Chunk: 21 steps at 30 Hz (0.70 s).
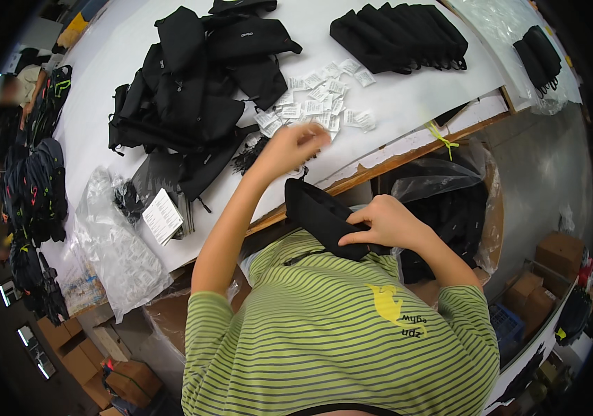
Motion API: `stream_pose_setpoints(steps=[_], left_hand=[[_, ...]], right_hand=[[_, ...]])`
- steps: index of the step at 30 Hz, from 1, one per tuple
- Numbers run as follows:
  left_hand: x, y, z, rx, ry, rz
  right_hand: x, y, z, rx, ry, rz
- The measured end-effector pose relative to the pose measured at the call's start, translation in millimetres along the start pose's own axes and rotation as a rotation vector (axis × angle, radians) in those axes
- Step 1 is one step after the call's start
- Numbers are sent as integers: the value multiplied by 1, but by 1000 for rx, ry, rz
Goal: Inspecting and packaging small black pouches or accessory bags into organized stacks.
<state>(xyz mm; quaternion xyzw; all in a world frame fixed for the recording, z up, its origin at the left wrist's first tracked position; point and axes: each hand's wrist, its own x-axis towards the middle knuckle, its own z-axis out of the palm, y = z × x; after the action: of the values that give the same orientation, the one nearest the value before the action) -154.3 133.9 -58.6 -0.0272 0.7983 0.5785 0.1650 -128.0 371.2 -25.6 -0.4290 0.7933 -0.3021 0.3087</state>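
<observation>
My right hand (384, 223) grips the rim of a black fabric pouch (320, 216), its thumb on the near side. The pouch hangs just off the table edge, against my striped shirt. Over the table, my left hand (298, 148) has its fingers curled together and slightly blurred; whatever they hold, if anything, is hidden. Just beyond it, small white printed sachets (318, 93) are scattered. A clump of thin black cords (249, 156) lies beside my left wrist.
Black pouches (185, 90) are heaped at the left; a neat row of more pouches (400, 38) lies at the far right. White cards (163, 217) and a clear plastic bag of sachets (112, 256) rest near the left edge. Below, a lined carton (494, 208) holds black items.
</observation>
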Motion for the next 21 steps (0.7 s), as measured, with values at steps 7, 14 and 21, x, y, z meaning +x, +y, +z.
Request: stream_pose_setpoints(steps=[7,14,21], left_hand=[[83,-54,-6,646,542,398],[-24,54,-4,84,425,567],[-73,12,-11,-102,904,480]], right_hand=[[-14,3,-18,-148,139,-31],[1,-4,-65,-494,335,-199],[35,-31,-60,-502,483,-379]])
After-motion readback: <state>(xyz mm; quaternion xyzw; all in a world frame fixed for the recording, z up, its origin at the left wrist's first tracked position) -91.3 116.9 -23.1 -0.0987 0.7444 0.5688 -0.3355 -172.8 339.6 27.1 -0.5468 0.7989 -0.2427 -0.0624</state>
